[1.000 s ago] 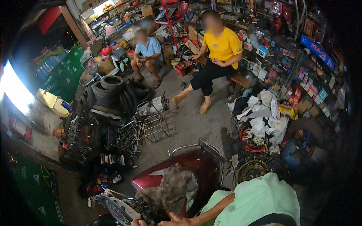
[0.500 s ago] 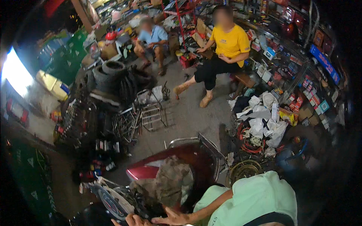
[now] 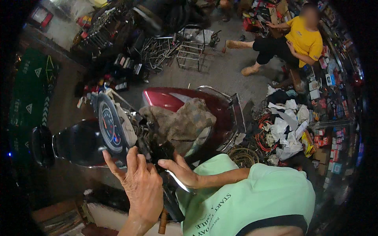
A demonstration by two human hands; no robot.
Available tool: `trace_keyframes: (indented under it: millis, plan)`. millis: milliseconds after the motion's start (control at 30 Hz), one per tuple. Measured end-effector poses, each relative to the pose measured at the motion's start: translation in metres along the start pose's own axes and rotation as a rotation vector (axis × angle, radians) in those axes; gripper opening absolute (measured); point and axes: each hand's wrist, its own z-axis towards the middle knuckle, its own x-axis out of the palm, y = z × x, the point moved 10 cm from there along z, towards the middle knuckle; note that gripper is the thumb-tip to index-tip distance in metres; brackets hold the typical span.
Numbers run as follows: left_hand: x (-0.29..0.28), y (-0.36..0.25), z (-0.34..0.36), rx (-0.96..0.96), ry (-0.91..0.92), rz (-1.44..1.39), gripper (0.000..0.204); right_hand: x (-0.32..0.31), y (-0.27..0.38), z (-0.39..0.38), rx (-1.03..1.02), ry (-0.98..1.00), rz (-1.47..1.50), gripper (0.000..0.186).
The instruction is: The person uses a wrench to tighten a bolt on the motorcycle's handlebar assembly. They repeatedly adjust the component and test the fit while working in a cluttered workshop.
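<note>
A motorcycle's round instrument panel [image 3: 109,122] in a pale housing stands tilted above the dark handlebar area. Beside its lower edge is my left hand [image 3: 142,190], back up, fingers spread and one stretched out toward the dial; its thumb is hidden. My right hand [image 3: 182,173] has thumb and fingers closed around a dark part by the handlebar; what lies between them is too dark to name. Just below it are a silver lever [image 3: 179,181] and a black handlebar grip [image 3: 173,202]. A dirty camouflage cloth [image 3: 181,120] covers part of the dark red body panel [image 3: 220,114].
A black motorcycle seat [image 3: 80,139] lies to the left. Beyond are a metal rack [image 3: 191,55] and a tangle of metal rods [image 3: 159,51]. A person in a yellow shirt [image 3: 305,39] sits at the upper right, near white rags [image 3: 289,129] and coiled hoses [image 3: 244,157].
My view has swung down and left, so the instrument panel and both hands show fully. My left hand has come up beside the panel. The second seated person has mostly left the view.
</note>
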Motion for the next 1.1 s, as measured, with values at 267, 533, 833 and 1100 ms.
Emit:
trace_keyframes:
  millis: [267,533,833,1100]
  plan:
    - [0.010,0.004,-0.005,-0.041,-0.060,0.024,0.008,-0.003,-0.006,-0.004,0.021,-0.015,0.004,0.061]
    - [0.014,-0.014,-0.003,-0.005,-0.018,0.062,0.012,-0.006,-0.012,-0.006,0.061,-0.016,0.052,0.058]
    - [0.028,-0.030,0.000,0.009,0.183,0.293,0.015,-0.008,-0.017,-0.008,0.189,-0.033,0.186,0.044]
    - [0.021,-0.025,0.001,-0.087,0.130,0.257,0.013,-0.008,-0.012,-0.009,0.159,-0.004,0.164,0.041]
